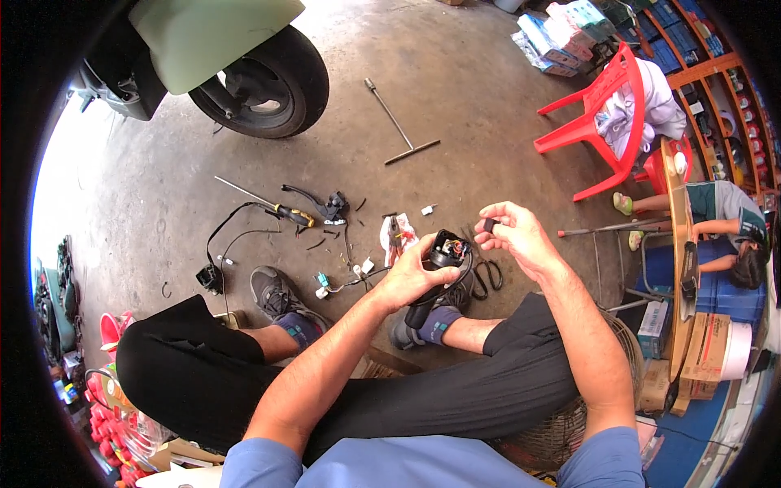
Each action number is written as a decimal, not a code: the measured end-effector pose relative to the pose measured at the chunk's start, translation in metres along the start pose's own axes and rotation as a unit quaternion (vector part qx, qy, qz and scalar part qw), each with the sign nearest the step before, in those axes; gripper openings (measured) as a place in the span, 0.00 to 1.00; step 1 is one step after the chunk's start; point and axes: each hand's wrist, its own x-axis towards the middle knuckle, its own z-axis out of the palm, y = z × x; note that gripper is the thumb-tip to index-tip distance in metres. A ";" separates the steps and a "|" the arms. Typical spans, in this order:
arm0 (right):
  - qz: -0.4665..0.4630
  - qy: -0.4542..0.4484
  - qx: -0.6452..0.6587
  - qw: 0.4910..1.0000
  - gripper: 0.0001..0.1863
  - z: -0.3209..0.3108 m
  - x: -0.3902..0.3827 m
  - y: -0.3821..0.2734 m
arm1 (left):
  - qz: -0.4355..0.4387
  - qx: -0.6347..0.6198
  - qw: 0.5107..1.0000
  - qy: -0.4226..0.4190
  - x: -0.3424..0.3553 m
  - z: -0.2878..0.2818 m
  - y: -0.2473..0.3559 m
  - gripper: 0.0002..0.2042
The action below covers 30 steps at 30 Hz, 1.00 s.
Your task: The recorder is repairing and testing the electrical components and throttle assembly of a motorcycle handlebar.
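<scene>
My left hand (pixel 409 279) is closed round a black handlebar switch housing (pixel 444 260), whose open top shows coloured wires inside. A black tube, seemingly a grip, extends below it. To its right, my right hand (pixel 525 242) pinches a small black piece (pixel 490 225) between thumb and fingers, apart from the housing. A cable with white and teal connectors (pixel 323 281) runs leftward from the housing across the floor. Just beyond my left hand, pliers (pixel 396 234) lie on a white and red cloth. Black-handled scissors (pixel 481 286) lie below my right hand.
A yellow-black screwdriver (pixel 294 216), a brake lever (pixel 329 205) and a black wired part (pixel 210 279) lie on the floor. Farther off are a T-handle wrench (pixel 412 152) and a scooter wheel (pixel 272 89). A red chair (pixel 610 114) and a seated person (pixel 726 232) are at right.
</scene>
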 end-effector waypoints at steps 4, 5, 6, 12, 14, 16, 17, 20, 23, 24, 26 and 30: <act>-0.007 0.012 0.039 0.999 0.09 0.003 -0.003 -0.007 | 0.002 -0.008 1.000 0.001 -0.001 0.001 0.001 0.30; -0.003 0.023 0.027 0.999 0.08 0.003 -0.003 -0.008 | 0.005 -0.012 1.000 -0.003 -0.001 0.001 0.001 0.30; -0.002 0.017 0.029 0.999 0.08 0.003 -0.004 -0.010 | 0.001 -0.014 1.000 0.000 -0.001 0.000 0.001 0.30; 0.015 0.019 0.003 1.000 0.10 0.003 -0.003 -0.006 | 0.011 0.006 1.000 0.007 0.001 -0.001 -0.002 0.30; 0.003 0.019 0.030 0.999 0.10 0.005 -0.002 -0.002 | 0.015 0.002 1.000 0.006 0.001 -0.001 -0.003 0.30; -0.004 0.011 0.035 0.999 0.10 0.005 -0.001 -0.001 | 0.015 0.004 1.000 0.010 0.002 -0.001 -0.004 0.30; 0.000 0.028 0.029 0.999 0.11 0.005 -0.001 -0.001 | 0.014 0.018 1.000 0.012 0.002 -0.002 -0.004 0.30; -0.007 0.032 0.023 0.999 0.12 0.006 -0.002 -0.003 | 0.023 0.010 1.000 0.014 0.002 -0.002 -0.005 0.32; -0.001 0.032 -0.002 0.999 0.11 0.005 -0.002 -0.004 | 0.022 0.018 0.999 0.021 0.002 -0.002 -0.005 0.32; 0.005 0.031 -0.002 1.000 0.11 0.005 -0.001 -0.004 | 0.027 0.012 0.999 0.022 0.002 -0.002 -0.005 0.32; -0.023 0.036 -0.063 0.997 0.11 0.004 0.001 -0.004 | 0.034 0.011 0.999 0.018 0.002 -0.002 -0.004 0.32; 0.002 0.013 0.020 1.000 0.11 0.004 0.001 0.000 | 0.037 -0.001 0.999 0.021 0.003 -0.001 -0.004 0.31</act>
